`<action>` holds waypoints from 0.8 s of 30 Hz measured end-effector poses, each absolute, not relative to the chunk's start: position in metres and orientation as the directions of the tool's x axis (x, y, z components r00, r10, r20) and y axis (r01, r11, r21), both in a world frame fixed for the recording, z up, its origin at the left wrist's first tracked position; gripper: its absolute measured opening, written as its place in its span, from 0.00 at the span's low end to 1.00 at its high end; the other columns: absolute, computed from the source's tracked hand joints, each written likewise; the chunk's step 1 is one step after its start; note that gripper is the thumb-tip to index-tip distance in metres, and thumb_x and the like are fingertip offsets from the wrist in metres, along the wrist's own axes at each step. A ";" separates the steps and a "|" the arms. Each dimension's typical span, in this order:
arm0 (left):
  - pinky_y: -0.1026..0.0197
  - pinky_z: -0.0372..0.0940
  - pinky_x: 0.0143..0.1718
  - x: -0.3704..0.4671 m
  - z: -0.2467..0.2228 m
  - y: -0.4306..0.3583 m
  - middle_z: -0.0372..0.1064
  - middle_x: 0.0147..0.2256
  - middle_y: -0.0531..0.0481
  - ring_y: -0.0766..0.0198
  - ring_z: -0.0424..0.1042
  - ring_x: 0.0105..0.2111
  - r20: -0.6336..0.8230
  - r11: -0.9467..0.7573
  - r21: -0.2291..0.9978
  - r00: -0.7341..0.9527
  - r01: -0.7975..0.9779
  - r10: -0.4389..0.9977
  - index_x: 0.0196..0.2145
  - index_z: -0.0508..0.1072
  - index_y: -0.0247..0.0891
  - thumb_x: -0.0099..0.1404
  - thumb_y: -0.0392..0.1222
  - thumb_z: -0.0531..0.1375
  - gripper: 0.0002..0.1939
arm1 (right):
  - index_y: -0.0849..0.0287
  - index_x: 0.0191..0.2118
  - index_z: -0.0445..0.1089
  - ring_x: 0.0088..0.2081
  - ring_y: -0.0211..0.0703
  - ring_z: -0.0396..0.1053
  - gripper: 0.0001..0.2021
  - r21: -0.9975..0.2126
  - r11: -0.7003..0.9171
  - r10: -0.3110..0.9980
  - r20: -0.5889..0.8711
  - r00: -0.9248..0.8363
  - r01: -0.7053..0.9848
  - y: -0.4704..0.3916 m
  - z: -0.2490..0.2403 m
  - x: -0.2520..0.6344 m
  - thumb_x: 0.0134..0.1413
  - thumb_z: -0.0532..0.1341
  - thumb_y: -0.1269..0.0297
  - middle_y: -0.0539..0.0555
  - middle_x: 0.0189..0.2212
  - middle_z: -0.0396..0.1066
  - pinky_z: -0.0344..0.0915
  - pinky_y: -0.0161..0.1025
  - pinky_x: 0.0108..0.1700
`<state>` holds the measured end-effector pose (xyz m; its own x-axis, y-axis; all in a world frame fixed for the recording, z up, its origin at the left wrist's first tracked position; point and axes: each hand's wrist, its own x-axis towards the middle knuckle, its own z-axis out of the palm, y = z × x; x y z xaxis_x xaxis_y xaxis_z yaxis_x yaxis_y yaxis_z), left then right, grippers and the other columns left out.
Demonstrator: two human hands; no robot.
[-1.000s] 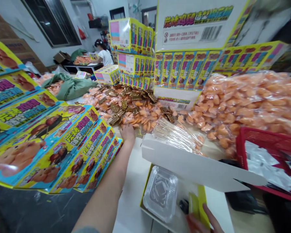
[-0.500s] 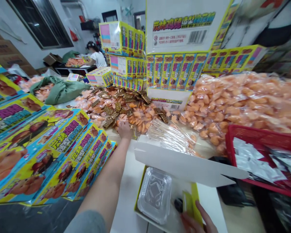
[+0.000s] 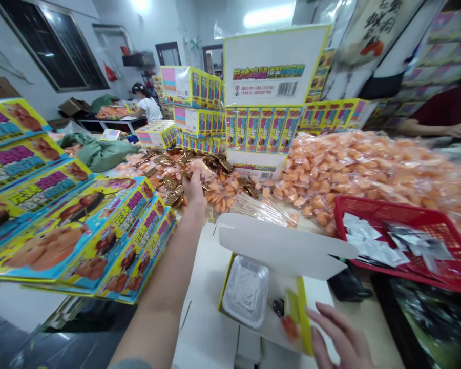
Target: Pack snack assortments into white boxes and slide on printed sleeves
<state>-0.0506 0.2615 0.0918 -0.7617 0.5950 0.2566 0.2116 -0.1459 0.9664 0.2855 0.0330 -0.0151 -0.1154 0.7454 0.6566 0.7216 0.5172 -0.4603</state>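
Note:
My left hand (image 3: 194,188) reaches into the heap on the table, its fingers closed on a wrapped peach-coloured marshmallow (image 3: 203,168). Gold-wrapped packets (image 3: 172,188) lie around it. Below and to the right, an open carton (image 3: 269,335) has its white lid flap (image 3: 280,238) raised. Inside stand a clear plastic tray (image 3: 246,292), a small black item (image 3: 278,306), a yellow-green packet (image 3: 291,303) and a blurred orange-red thing (image 3: 289,327). My right hand (image 3: 341,335) is at the carton's right wall, fingers apart and fingertips by its yellow edge.
Printed boxes (image 3: 80,220) are stacked at left. More boxes (image 3: 263,129) tower behind the heap. Bagged sticks (image 3: 263,210) lie behind the carton. A red basket (image 3: 399,205) of silver packets and a black tray (image 3: 395,320) stand at right. Other people work farther back.
My left hand has lifted slightly in the heap, and a wrapped marshmallow now shows in its fingers. My right hand has drawn from inside the carton to its right edge. The view has shifted.

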 end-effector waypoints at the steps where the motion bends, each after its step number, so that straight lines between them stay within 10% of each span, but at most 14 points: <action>1: 0.65 0.64 0.32 -0.044 0.108 0.245 0.68 0.34 0.50 0.69 0.68 0.30 0.287 -0.209 0.957 -0.736 0.199 0.613 0.42 0.65 0.36 0.69 0.51 0.52 0.15 | 0.42 0.48 0.72 0.41 0.53 0.72 0.15 -0.491 0.543 0.743 0.658 -0.118 0.681 0.039 0.008 0.281 0.56 0.58 0.65 0.58 0.41 0.70 0.72 0.52 0.41; 5: 0.68 0.60 0.27 -0.009 0.141 0.136 0.66 0.31 0.55 0.70 0.66 0.27 0.505 -0.483 0.863 -0.228 0.147 0.833 0.39 0.67 0.40 0.55 0.49 0.68 0.19 | 0.49 0.55 0.67 0.40 0.45 0.72 0.18 -0.757 0.533 0.838 0.535 -0.111 0.376 0.063 0.093 0.247 0.59 0.59 0.63 0.57 0.45 0.69 0.72 0.44 0.41; 8: 0.67 0.60 0.30 0.007 0.128 0.062 0.67 0.33 0.53 0.68 0.66 0.30 0.279 -0.340 0.891 0.228 0.301 0.933 0.40 0.67 0.40 0.56 0.45 0.68 0.17 | 0.55 0.53 0.67 0.32 0.40 0.73 0.22 -0.973 0.225 0.883 0.180 -0.433 0.053 0.072 0.109 0.221 0.54 0.63 0.53 0.57 0.44 0.71 0.71 0.37 0.28; 12: 0.66 0.58 0.29 0.006 0.076 0.034 0.62 0.29 0.56 0.69 0.62 0.27 -0.035 0.021 0.979 0.066 0.204 0.997 0.39 0.63 0.40 0.55 0.49 0.67 0.20 | 0.59 0.35 0.69 0.23 0.36 0.69 0.17 -0.993 -0.118 0.911 -0.115 -0.395 0.015 0.065 0.075 0.225 0.48 0.67 0.50 0.51 0.26 0.72 0.67 0.33 0.23; 17: 0.63 0.63 0.31 0.012 0.034 0.056 0.64 0.32 0.53 0.66 0.66 0.28 -0.293 0.344 0.894 0.207 -0.288 0.933 0.49 0.62 0.41 0.56 0.48 0.59 0.24 | 0.58 0.33 0.68 0.24 0.35 0.69 0.17 -0.996 -0.080 0.997 -0.080 -0.002 -0.037 0.048 0.033 0.265 0.46 0.69 0.52 0.49 0.26 0.72 0.69 0.34 0.28; 24: 0.59 0.68 0.37 0.038 0.015 0.081 0.72 0.37 0.46 0.61 0.73 0.35 -0.017 -0.052 0.944 0.206 0.325 0.978 0.42 0.68 0.35 0.58 0.38 0.58 0.14 | 0.58 0.34 0.69 0.26 0.36 0.70 0.17 -0.985 -0.156 0.987 -0.157 0.019 -0.069 0.035 0.004 0.272 0.47 0.68 0.50 0.52 0.31 0.74 0.71 0.37 0.29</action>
<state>0.0377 0.0814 0.0154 0.2058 0.9784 -0.0172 0.3249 -0.0518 0.9443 0.2716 0.0349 0.0039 0.0194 0.9874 -0.1572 -0.0692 -0.1556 -0.9854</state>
